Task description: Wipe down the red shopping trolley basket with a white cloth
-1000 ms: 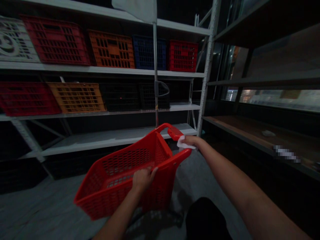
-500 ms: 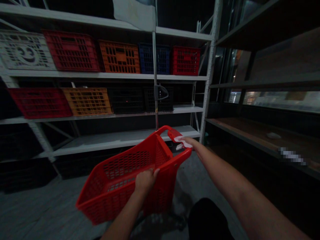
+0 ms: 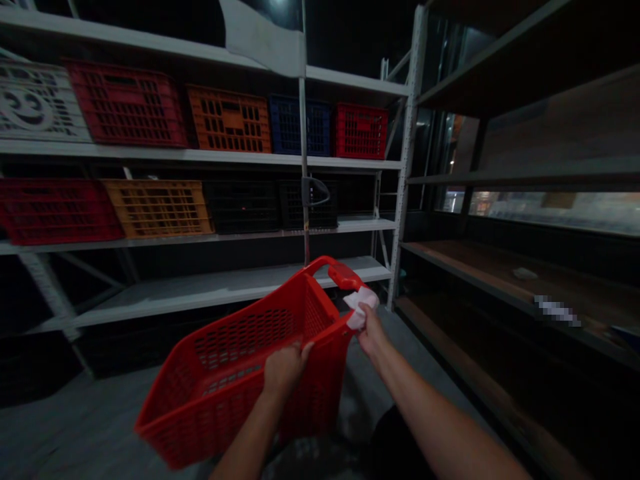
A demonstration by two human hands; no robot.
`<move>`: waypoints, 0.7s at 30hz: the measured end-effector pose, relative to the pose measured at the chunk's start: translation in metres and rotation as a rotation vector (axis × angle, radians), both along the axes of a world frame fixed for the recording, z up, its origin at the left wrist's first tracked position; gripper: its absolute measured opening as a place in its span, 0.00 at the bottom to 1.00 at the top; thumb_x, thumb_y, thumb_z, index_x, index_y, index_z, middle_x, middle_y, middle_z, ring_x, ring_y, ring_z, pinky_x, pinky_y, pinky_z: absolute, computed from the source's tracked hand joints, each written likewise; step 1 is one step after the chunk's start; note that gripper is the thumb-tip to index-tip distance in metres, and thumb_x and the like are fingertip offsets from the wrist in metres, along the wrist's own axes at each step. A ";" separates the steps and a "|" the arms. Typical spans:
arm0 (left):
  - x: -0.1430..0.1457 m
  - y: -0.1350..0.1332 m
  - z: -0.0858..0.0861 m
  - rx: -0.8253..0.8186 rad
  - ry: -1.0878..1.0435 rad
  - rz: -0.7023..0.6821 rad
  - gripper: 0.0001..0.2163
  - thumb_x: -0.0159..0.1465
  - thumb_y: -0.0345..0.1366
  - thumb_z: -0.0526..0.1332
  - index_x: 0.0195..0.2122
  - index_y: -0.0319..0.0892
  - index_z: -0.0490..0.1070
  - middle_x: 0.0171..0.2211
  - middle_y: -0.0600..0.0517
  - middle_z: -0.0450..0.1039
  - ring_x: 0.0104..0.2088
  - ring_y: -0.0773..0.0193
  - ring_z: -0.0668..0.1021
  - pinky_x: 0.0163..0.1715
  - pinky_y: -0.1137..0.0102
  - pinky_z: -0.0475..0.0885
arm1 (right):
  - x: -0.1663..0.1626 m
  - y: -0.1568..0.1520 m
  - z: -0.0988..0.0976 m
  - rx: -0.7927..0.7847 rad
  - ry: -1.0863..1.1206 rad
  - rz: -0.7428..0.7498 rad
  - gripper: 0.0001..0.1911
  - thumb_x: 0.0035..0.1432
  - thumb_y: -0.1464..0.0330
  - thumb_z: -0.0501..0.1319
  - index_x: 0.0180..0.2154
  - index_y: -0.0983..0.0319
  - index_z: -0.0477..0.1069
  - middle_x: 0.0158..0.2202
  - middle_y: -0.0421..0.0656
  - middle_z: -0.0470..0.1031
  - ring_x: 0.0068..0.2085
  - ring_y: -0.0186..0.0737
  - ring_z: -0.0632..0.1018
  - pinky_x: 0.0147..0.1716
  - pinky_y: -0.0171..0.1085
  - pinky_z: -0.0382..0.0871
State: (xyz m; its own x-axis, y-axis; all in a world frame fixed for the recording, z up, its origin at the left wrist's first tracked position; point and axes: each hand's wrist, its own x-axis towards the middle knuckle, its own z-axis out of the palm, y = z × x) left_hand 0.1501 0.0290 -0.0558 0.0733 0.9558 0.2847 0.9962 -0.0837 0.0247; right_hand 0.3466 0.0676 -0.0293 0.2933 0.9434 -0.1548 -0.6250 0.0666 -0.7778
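Note:
A red plastic shopping cart (image 3: 220, 393) with perforated sides stands in front of me, its handle end towards the right. My left hand (image 3: 285, 368) grips the near top rim of the basket, thumb lying along the edge. At the handle's near corner, my right hand (image 3: 369, 327) is closed around a crumpled white cloth (image 3: 361, 307), pressing it over the red frame. The red handle grip (image 3: 344, 275) is bare beside the cloth. Nothing shows inside the part of the basket I can see.
Beyond the cart is a white metal rack (image 3: 280, 160) with coloured crates, among them an orange crate (image 3: 230, 120) and a yellow crate (image 3: 159, 208). A pole with a white flag (image 3: 265, 37) rises behind the cart. On the right, wooden shelves (image 3: 470, 267) run close to my arm.
My right hand has slid the cloth from the handle bar to the near corner of the frame. My left hand keeps its hold on the rim. The view has shifted slightly right.

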 end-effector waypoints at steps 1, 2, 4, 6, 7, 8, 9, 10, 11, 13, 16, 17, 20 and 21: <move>-0.001 0.001 -0.001 0.003 0.000 -0.005 0.30 0.63 0.52 0.35 0.34 0.40 0.72 0.29 0.41 0.76 0.32 0.54 0.78 0.30 0.65 0.68 | -0.009 0.001 -0.006 0.052 0.034 -0.096 0.11 0.51 0.66 0.57 0.39 0.60 0.65 0.28 0.37 0.74 0.28 0.32 0.76 0.28 0.30 0.71; -0.002 0.001 -0.001 0.007 0.000 -0.010 0.30 0.63 0.52 0.34 0.33 0.41 0.72 0.29 0.42 0.76 0.32 0.54 0.78 0.30 0.66 0.68 | -0.018 0.002 -0.011 0.104 0.060 -0.185 0.12 0.49 0.66 0.59 0.38 0.61 0.65 0.28 0.37 0.75 0.29 0.32 0.76 0.29 0.30 0.71; -0.007 0.002 -0.002 0.017 0.007 -0.010 0.29 0.63 0.52 0.34 0.33 0.42 0.72 0.29 0.42 0.76 0.32 0.55 0.78 0.30 0.67 0.67 | -0.031 0.005 -0.024 0.186 0.067 -0.293 0.15 0.45 0.62 0.63 0.36 0.63 0.67 0.28 0.38 0.75 0.30 0.34 0.77 0.30 0.31 0.71; -0.015 0.003 -0.003 0.031 0.024 -0.010 0.29 0.62 0.53 0.35 0.32 0.42 0.72 0.29 0.43 0.77 0.32 0.56 0.78 0.30 0.68 0.67 | -0.040 0.003 -0.036 0.206 -0.008 -0.291 0.18 0.43 0.57 0.64 0.32 0.64 0.68 0.26 0.40 0.75 0.29 0.36 0.76 0.28 0.32 0.70; -0.020 0.003 -0.004 0.034 0.033 -0.013 0.29 0.62 0.53 0.35 0.32 0.42 0.72 0.28 0.44 0.77 0.31 0.56 0.78 0.29 0.68 0.66 | -0.042 0.001 -0.041 0.195 -0.060 -0.276 0.20 0.43 0.54 0.63 0.30 0.65 0.68 0.24 0.41 0.74 0.27 0.37 0.76 0.26 0.32 0.69; -0.026 0.003 -0.004 0.036 0.040 -0.015 0.29 0.62 0.53 0.35 0.32 0.43 0.72 0.28 0.44 0.77 0.31 0.56 0.78 0.29 0.69 0.66 | -0.045 -0.002 -0.044 0.171 -0.101 -0.264 0.22 0.43 0.51 0.62 0.28 0.65 0.68 0.22 0.41 0.74 0.26 0.37 0.75 0.25 0.32 0.68; -0.032 0.003 -0.004 0.038 0.045 -0.019 0.29 0.62 0.53 0.35 0.32 0.43 0.72 0.28 0.45 0.77 0.31 0.56 0.78 0.28 0.69 0.66 | -0.047 -0.006 -0.046 0.140 -0.119 -0.257 0.24 0.43 0.49 0.61 0.27 0.66 0.68 0.22 0.42 0.73 0.26 0.37 0.75 0.24 0.32 0.68; -0.039 0.003 -0.005 0.040 0.047 -0.025 0.28 0.62 0.53 0.35 0.32 0.43 0.72 0.28 0.45 0.77 0.32 0.56 0.78 0.28 0.69 0.65 | -0.048 -0.010 -0.046 0.117 -0.102 -0.252 0.26 0.44 0.46 0.58 0.28 0.65 0.68 0.22 0.42 0.73 0.26 0.37 0.75 0.24 0.32 0.68; -0.045 0.003 -0.005 0.039 0.049 -0.031 0.28 0.63 0.52 0.35 0.32 0.43 0.72 0.28 0.45 0.77 0.32 0.56 0.78 0.28 0.70 0.65 | -0.050 -0.014 -0.043 0.109 -0.052 -0.239 0.28 0.46 0.44 0.55 0.29 0.65 0.67 0.22 0.42 0.74 0.26 0.38 0.76 0.24 0.33 0.68; -0.058 0.003 -0.006 0.034 0.050 -0.053 0.27 0.63 0.52 0.36 0.31 0.43 0.71 0.30 0.46 0.77 0.33 0.57 0.78 0.29 0.70 0.64 | -0.049 -0.021 -0.032 0.144 0.094 -0.162 0.31 0.49 0.42 0.48 0.32 0.64 0.67 0.25 0.43 0.75 0.30 0.39 0.77 0.29 0.36 0.70; -0.077 0.003 -0.006 0.009 0.054 -0.094 0.25 0.63 0.49 0.37 0.31 0.43 0.71 0.30 0.47 0.77 0.34 0.59 0.77 0.31 0.71 0.64 | -0.035 -0.028 -0.009 0.240 0.147 -0.015 0.30 0.50 0.43 0.46 0.33 0.62 0.67 0.26 0.44 0.75 0.32 0.42 0.77 0.31 0.39 0.71; -0.084 0.004 -0.007 0.005 0.049 -0.107 0.24 0.63 0.48 0.37 0.31 0.43 0.70 0.30 0.47 0.76 0.34 0.59 0.77 0.31 0.71 0.64 | -0.027 -0.029 -0.003 0.264 0.118 0.010 0.28 0.49 0.44 0.48 0.32 0.61 0.67 0.25 0.43 0.75 0.31 0.42 0.77 0.30 0.40 0.71; -0.103 0.005 -0.009 0.014 -0.006 -0.155 0.23 0.64 0.46 0.38 0.29 0.43 0.70 0.30 0.48 0.76 0.33 0.61 0.77 0.32 0.72 0.64 | -0.002 -0.033 0.007 0.326 -0.088 0.044 0.24 0.47 0.47 0.51 0.29 0.60 0.68 0.21 0.43 0.73 0.26 0.42 0.76 0.26 0.40 0.70; -0.108 0.005 -0.010 0.023 -0.033 -0.171 0.23 0.64 0.46 0.37 0.29 0.43 0.70 0.29 0.48 0.76 0.33 0.61 0.76 0.32 0.72 0.64 | 0.004 -0.034 0.008 0.340 -0.167 0.058 0.24 0.47 0.47 0.51 0.28 0.60 0.69 0.21 0.44 0.72 0.25 0.43 0.75 0.25 0.40 0.69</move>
State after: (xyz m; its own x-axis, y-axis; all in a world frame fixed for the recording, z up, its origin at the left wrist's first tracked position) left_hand 0.0423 0.0340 -0.0662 0.2243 0.9234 0.3114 0.9662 -0.2525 0.0529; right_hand 0.3508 0.0338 -0.0213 0.2329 0.9484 0.2153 -0.5014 0.3068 -0.8090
